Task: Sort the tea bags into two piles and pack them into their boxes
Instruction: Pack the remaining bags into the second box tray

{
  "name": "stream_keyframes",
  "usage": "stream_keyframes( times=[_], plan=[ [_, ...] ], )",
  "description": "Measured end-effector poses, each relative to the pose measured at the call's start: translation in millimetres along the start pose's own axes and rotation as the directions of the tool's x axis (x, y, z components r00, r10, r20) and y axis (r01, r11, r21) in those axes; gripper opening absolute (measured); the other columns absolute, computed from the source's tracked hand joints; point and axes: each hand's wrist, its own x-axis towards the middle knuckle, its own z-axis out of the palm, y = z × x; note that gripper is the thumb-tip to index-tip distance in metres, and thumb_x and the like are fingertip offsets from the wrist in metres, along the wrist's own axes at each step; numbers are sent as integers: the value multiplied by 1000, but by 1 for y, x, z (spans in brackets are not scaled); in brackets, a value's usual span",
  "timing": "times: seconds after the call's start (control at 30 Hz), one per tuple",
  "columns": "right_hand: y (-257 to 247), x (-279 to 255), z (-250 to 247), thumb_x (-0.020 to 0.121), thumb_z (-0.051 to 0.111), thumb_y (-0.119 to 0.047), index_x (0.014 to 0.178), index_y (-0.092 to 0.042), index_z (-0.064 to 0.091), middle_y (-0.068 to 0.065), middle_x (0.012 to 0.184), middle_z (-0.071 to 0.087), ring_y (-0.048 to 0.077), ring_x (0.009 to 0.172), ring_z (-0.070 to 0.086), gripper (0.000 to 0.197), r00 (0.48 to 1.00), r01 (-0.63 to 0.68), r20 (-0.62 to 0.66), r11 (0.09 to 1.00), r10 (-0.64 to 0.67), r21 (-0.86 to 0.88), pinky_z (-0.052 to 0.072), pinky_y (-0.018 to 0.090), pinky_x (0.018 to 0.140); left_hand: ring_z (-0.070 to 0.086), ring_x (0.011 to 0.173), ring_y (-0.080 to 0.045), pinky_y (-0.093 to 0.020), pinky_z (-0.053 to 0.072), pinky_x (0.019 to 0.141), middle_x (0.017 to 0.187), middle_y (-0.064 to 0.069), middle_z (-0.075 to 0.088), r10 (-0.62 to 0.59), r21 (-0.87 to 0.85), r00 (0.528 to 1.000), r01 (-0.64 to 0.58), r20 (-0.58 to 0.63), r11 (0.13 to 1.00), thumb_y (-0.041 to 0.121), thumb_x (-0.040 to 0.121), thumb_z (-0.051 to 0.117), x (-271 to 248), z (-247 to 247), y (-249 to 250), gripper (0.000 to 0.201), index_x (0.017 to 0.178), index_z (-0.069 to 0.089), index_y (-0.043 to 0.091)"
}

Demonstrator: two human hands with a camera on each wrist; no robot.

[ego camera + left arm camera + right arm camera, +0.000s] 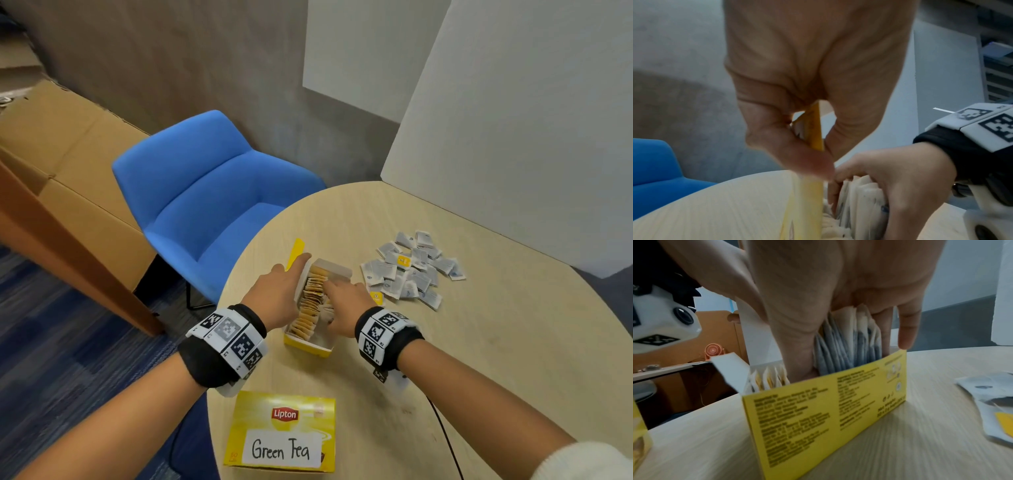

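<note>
An open yellow tea box (308, 346) stands mid-table with a row of yellowish tea bags (308, 305) upright inside. My left hand (274, 291) grips the box's left wall (812, 203) between thumb and fingers. My right hand (342, 301) reaches into the right side of the box (818, 410) and clasps a bundle of grey-white tea bags (846, 345) between thumb and fingers, low inside it. A loose pile of grey-white tea bags (411, 270) lies to the right. A closed Lipton box labelled "Green Tea" (281, 431) lies near the front edge.
The round wooden table (479, 342) has white boards (513, 120) leaning along its far right side. A blue chair (205, 188) stands beyond the left edge, with a large cardboard box (68, 154) behind it. A black cable (445, 435) runs under my right forearm.
</note>
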Motion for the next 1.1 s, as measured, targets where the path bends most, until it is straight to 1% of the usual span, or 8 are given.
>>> stream_keyframes(
  times=[0.1, 0.3, 0.47, 0.67, 0.8, 0.87, 0.97, 1.1],
  plan=[
    [-1, 6, 1, 79, 70, -33, 122, -14, 41, 7, 124, 53, 28, 111, 51, 56, 999, 7, 32, 1000, -6, -7, 34, 39, 100, 57, 84, -32, -32, 41, 68, 96, -6, 42, 21, -17, 1000, -20, 12, 1000, 14, 86, 53, 1, 0, 2, 78, 145, 8, 37],
    [5, 10, 13, 76, 71, -38, 133, -19, 37, 3, 131, 51, 25, 120, 48, 69, 1000, 1, 24, 999, -2, 52, 26, 46, 109, 56, 85, -32, -31, 40, 69, 104, -10, 47, 27, -17, 999, -27, 25, 999, 14, 86, 54, 0, -1, 2, 79, 146, 7, 38],
    [0, 11, 11, 80, 67, -37, 130, -16, 40, 5, 128, 51, 26, 118, 49, 61, 995, -25, 98, 996, 33, -80, 19, 53, 110, 55, 86, -31, -31, 40, 71, 109, -13, 48, 13, -9, 1000, -12, 27, 1000, 17, 87, 55, -2, -3, 4, 78, 147, 8, 35],
    [-8, 17, 14, 78, 71, -31, 129, -13, 39, 6, 124, 51, 26, 117, 49, 63, 988, -72, 124, 981, 95, -179, 16, 57, 111, 57, 85, -32, -30, 41, 69, 110, -13, 48, 5, 25, 1000, -6, 23, 1000, 13, 87, 53, 1, 2, 5, 79, 147, 6, 35],
    [-4, 20, 18, 75, 74, -31, 129, -13, 37, 6, 125, 49, 26, 120, 48, 68, 976, -88, 195, 993, 102, -81, 15, 62, 111, 49, 74, -26, -30, 40, 66, 109, -13, 47, -4, 27, 1000, 4, 14, 1000, 10, 87, 53, 3, 5, 4, 81, 147, 6, 35],
    [1, 20, 14, 73, 74, -37, 131, -15, 36, 5, 127, 48, 26, 122, 46, 73, 973, -88, 213, 996, 85, 8, 12, 64, 110, 53, 78, -27, -30, 41, 67, 110, -13, 47, 5, 34, 1000, -6, 16, 999, 13, 88, 54, 3, 7, 4, 81, 147, 4, 36],
    [7, 14, 3, 71, 74, -48, 138, -21, 33, 4, 134, 47, 25, 128, 42, 82, 986, -69, 158, 990, 49, 125, 10, 60, 113, 59, 87, -31, -32, 46, 71, 113, -13, 47, 14, 37, 1000, -14, 17, 999, 16, 88, 58, 6, 10, 3, 83, 146, 3, 38],
    [7, 13, 10, 72, 70, -51, 140, -20, 29, 3, 133, 51, 26, 127, 45, 85, 988, -63, 148, 995, 51, 80, 6, 60, 113, 59, 87, -31, -31, 45, 70, 112, -12, 47, 16, 27, 1000, -16, 8, 1000, 18, 88, 58, 7, 11, 3, 82, 146, 3, 38]
  ],
)
